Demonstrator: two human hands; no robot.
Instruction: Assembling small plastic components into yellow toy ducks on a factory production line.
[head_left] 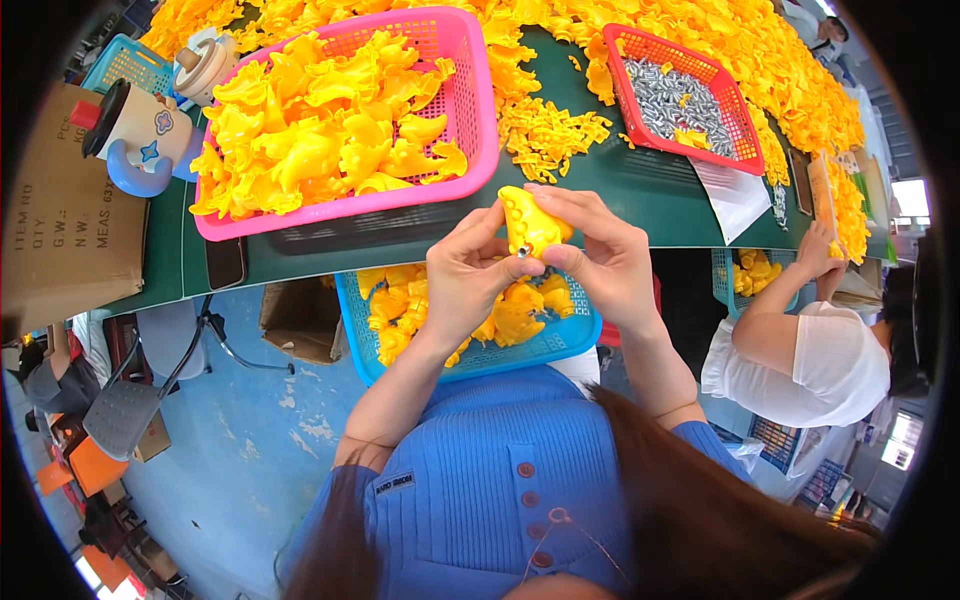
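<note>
Between both hands, above the table's near edge, I hold a glossy yellow moulded plastic part (pixel 532 222) with a bumpy edge. My left hand (pixel 472 265) grips its left and lower side, fingers closed. My right hand (pixel 603 250) closes round its right side, with the thumb near the bottom. A small metal piece (pixel 523 253) shows at the part's lower end, by the thumbs. Directly below my hands is a blue basket (pixel 560 345) with more yellow parts (pixel 515 315).
A pink basket (pixel 487 150) heaped with yellow shells stands left on the green table (pixel 560 75). A red basket (pixel 740 120) of small metal pieces sits right. Yellow parts pile along the back. A phone (pixel 227 264) and mug (pixel 140 125) lie left; a co-worker (pixel 820 360) sits right.
</note>
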